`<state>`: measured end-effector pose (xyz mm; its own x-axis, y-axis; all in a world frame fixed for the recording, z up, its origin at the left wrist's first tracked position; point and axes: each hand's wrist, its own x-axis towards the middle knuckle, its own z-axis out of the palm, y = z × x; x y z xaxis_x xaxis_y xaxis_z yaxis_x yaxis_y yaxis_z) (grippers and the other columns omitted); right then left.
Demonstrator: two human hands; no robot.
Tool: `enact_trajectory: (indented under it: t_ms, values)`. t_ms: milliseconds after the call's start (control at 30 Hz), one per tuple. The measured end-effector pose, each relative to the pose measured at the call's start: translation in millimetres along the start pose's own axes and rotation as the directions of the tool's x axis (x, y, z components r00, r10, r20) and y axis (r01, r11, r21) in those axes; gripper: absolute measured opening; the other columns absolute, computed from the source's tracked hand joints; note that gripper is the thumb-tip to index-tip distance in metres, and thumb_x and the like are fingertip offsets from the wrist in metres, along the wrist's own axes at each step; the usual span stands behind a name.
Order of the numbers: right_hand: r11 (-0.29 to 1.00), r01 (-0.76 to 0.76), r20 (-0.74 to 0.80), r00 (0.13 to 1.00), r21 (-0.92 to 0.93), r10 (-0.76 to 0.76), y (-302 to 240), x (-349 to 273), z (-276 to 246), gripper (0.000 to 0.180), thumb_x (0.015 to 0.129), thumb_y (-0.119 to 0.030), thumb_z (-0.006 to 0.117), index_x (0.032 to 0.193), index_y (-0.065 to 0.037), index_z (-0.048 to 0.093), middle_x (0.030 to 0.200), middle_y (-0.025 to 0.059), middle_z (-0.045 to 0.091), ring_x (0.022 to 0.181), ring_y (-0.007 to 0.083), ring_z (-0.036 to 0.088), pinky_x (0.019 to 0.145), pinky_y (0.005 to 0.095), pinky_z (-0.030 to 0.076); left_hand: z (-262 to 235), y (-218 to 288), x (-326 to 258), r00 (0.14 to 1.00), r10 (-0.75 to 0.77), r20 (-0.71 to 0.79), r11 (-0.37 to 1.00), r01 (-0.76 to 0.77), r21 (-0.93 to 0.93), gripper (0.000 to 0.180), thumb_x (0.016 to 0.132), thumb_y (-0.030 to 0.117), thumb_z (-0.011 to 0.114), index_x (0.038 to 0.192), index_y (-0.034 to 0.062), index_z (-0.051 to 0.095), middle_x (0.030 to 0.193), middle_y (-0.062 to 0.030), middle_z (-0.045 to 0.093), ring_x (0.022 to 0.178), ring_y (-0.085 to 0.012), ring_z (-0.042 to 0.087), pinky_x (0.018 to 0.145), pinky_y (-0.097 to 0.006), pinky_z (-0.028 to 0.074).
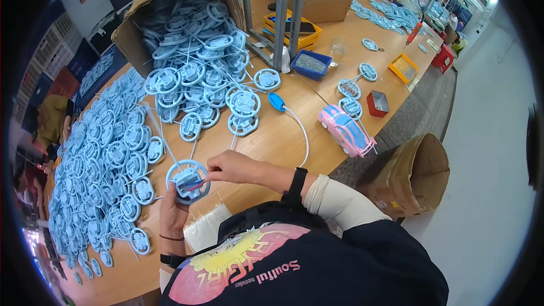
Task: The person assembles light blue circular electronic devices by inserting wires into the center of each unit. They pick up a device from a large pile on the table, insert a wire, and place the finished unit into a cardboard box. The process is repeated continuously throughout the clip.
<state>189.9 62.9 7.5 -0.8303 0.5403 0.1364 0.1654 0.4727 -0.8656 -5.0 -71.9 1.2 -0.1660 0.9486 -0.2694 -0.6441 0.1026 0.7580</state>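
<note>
A light blue toy steering wheel (pixel 187 178) with a thin white cord or antenna rising from it is in front of me, its boxy back facing up. My left hand (pixel 173 213) grips its lower left rim, fingers closed around it. At the wheel's right rim, my right hand (pixel 233 168) is closed in a pinch. A thin reddish and dark blue strand runs from those fingertips across the wheel's centre; what the fingertips hold is too small to name. Close by on the left lies a big heap of similar steering wheels (pixel 113 153).
A tipped cardboard box (pixel 127 37) spills more wheels at the back. Right of it are a metal frame (pixel 281 17), a blue tray of small parts (pixel 311 63), a blue corded controller (pixel 276 102), a pink toy car (pixel 345 130) and a red tray (pixel 378 103). A carton (pixel 391 187) stands beside the table.
</note>
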Motion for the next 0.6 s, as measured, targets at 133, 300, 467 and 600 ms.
enact_trajectory:
  t_ms: [133,300,467,600]
  values:
    - [1.000,-0.025,-0.009,1.000,0.013,0.025,6.5,-7.6,8.3,0.026,0.077,-0.030,0.065,0.074,-0.004,0.063,0.068,0.0139,0.062,0.064,0.0290,0.060,0.060,0.0374,0.045,-6.2,-11.4,3.5,0.991,-0.100,0.092,0.986,0.111,-0.122,0.049,0.095,0.040,0.041,0.126,0.0023,0.044,0.121,-0.0144,0.055,0.110,-0.0279,0.055,0.095,-0.043,0.045]
    - [0.998,-0.046,0.036,0.998,-0.049,0.048,12.3,-15.1,9.2,0.028,0.081,-0.032,0.063,0.081,-0.003,0.063,0.071,0.0122,0.064,0.065,0.0264,0.061,0.061,0.0357,0.046,-9.0,-20.3,2.9,0.987,-0.148,0.066,0.982,0.155,-0.110,0.051,0.093,0.042,0.042,0.125,0.0026,0.044,0.121,-0.0145,0.055,0.110,-0.0284,0.055,0.096,-0.044,0.044]
    - [1.000,-0.021,0.038,0.999,0.002,0.021,2.3,-17.3,6.4,0.027,0.081,-0.030,0.063,0.081,-0.004,0.062,0.071,0.0123,0.063,0.065,0.0271,0.061,0.060,0.0361,0.046,-15.2,-14.6,3.3,0.984,-0.141,0.104,0.985,0.150,-0.085,0.051,0.093,0.042,0.043,0.126,0.0031,0.044,0.121,-0.0144,0.055,0.110,-0.0285,0.055,0.096,-0.044,0.044]
    - [1.000,0.005,-0.029,1.000,-0.004,-0.006,1.6,-15.9,9.0,0.026,0.082,-0.030,0.064,0.081,-0.004,0.061,0.070,0.0132,0.062,0.065,0.0288,0.060,0.059,0.0368,0.045,-9.1,-6.7,6.2,0.990,-0.082,0.113,0.996,0.084,-0.016,0.051,0.093,0.043,0.044,0.127,0.0048,0.042,0.122,-0.0140,0.054,0.110,-0.0273,0.055,0.094,-0.043,0.046]
